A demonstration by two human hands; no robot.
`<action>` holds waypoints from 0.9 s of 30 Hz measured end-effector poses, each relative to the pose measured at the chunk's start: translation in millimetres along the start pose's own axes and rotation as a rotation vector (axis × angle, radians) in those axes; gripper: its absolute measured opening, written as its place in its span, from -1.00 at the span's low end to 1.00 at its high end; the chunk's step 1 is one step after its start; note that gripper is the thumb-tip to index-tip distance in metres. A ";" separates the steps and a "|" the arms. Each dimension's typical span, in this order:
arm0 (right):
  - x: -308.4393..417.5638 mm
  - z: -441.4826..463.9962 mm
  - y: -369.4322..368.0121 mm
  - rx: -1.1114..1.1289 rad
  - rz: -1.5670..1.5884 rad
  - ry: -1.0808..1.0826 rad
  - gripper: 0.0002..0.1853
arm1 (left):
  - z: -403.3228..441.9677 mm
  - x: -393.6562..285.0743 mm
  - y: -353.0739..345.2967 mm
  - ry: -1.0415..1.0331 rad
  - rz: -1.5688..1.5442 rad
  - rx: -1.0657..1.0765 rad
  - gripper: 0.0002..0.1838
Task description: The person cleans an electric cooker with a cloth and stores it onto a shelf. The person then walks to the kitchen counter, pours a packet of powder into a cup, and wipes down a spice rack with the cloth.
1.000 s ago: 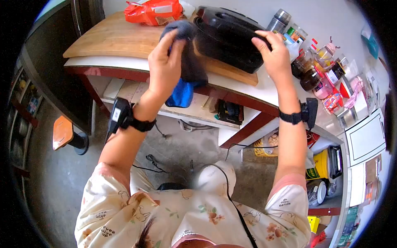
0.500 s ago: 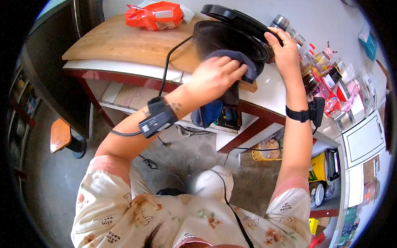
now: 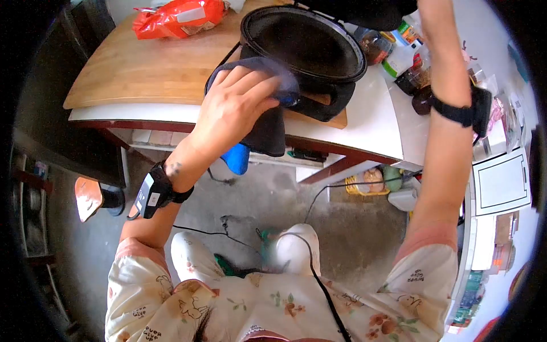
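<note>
A black round electric griddle (image 3: 302,43) stands on the wooden board, its shallow pan facing up. Its black lid (image 3: 370,12) is tilted up behind and partly cut off by the top edge. My left hand (image 3: 236,100) presses a dark cloth (image 3: 270,134) with blue patches against the griddle's front left rim, fingers bent over it. The cloth's lower part hangs past the table edge. My right hand (image 3: 432,12) is raised beside the lid at the top edge; its fingers are out of frame, so its grip does not show.
An orange-red packet (image 3: 181,18) lies on the wooden board (image 3: 131,74) at the left. Jars and bottles (image 3: 373,45) crowd the table's right side. Below are a yellow basket (image 3: 364,185) and black cables on the floor. A stool (image 3: 90,198) stands at the left.
The lid has swung up and back, showing more of the pan. My left hand has moved left and slightly down with the cloth. My right hand has risen mostly out of frame.
</note>
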State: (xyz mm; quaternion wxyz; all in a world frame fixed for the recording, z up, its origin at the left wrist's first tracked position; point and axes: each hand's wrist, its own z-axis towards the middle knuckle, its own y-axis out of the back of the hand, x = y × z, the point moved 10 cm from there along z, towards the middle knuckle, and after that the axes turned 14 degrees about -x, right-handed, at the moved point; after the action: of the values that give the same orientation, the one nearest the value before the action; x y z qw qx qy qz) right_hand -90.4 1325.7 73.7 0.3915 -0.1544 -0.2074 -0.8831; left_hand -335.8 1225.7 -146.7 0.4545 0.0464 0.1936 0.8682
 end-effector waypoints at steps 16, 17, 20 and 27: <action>-127.0 216.6 -47.5 -0.035 -0.245 -0.199 -0.56 | 45.4 16.3 -28.3 0.361 0.103 0.275 -0.87; -151.9 230.2 -50.2 0.006 -0.325 -0.143 -0.46 | 47.0 17.1 -31.7 0.379 0.134 0.317 -0.87; -202.8 252.0 -59.8 -0.005 -0.472 -0.125 -0.26 | 56.9 15.2 -33.9 0.410 0.233 0.377 -0.88; -266.1 263.1 -90.2 0.239 -0.422 -0.493 -0.23 | 59.7 15.6 -38.3 0.547 0.282 0.506 -0.87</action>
State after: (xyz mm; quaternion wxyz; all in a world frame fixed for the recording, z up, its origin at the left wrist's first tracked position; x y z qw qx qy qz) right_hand 42.3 1675.6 163.7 0.1537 -0.2700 -0.4249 -0.8502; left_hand -300.1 1275.5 -107.7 0.2365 -0.0498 0.5072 0.8273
